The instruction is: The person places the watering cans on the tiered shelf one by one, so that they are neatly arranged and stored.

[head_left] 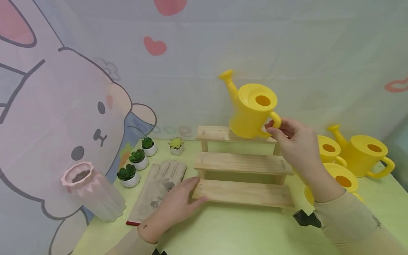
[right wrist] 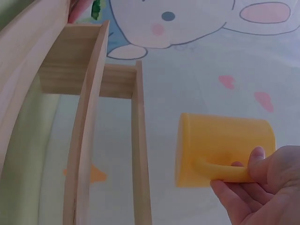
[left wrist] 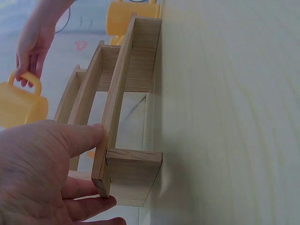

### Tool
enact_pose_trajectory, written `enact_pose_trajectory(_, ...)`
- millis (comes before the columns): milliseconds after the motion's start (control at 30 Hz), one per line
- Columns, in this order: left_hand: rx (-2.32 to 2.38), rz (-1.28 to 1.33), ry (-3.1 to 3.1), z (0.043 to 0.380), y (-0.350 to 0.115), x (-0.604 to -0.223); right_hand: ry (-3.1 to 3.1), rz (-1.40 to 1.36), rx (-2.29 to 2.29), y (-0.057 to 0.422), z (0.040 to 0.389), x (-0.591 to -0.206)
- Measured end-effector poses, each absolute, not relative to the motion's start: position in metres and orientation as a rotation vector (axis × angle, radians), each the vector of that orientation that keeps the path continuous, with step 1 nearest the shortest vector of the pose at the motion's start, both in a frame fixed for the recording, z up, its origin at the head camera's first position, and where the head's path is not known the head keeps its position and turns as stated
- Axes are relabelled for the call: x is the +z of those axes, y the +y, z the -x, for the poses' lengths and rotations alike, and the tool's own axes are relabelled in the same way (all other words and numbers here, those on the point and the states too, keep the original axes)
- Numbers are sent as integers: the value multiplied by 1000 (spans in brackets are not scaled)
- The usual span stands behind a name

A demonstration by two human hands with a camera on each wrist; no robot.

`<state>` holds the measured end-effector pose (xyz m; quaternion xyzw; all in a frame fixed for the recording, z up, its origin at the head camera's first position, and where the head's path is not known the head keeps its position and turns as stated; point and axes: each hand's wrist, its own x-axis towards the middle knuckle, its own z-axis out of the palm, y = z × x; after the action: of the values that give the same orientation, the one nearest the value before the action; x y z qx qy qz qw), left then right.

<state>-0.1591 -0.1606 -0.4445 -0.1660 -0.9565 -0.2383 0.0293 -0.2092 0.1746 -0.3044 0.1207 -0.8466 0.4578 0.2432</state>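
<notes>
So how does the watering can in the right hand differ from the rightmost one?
The held watering can is in the air above the top shelf; the rightmost watering can stands on the table. The right hand grips the held watering can's handle; no hand touches the rightmost watering can. Both are yellow, with a spout, a handle and a top opening.

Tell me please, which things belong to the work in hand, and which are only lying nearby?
Apparently in the job:
held yellow watering can
wooden stand
perhaps the three other watering cans

Apparently just lying about:
pinkish vase
beige glove
four potted plants
</notes>
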Motion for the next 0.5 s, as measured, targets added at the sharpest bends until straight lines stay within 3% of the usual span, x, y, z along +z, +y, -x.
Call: enact_pose_trajectory(500, -697, 522, -2929, 159, -160, -445, -2474, -400, 1245, 113, 248, -301)
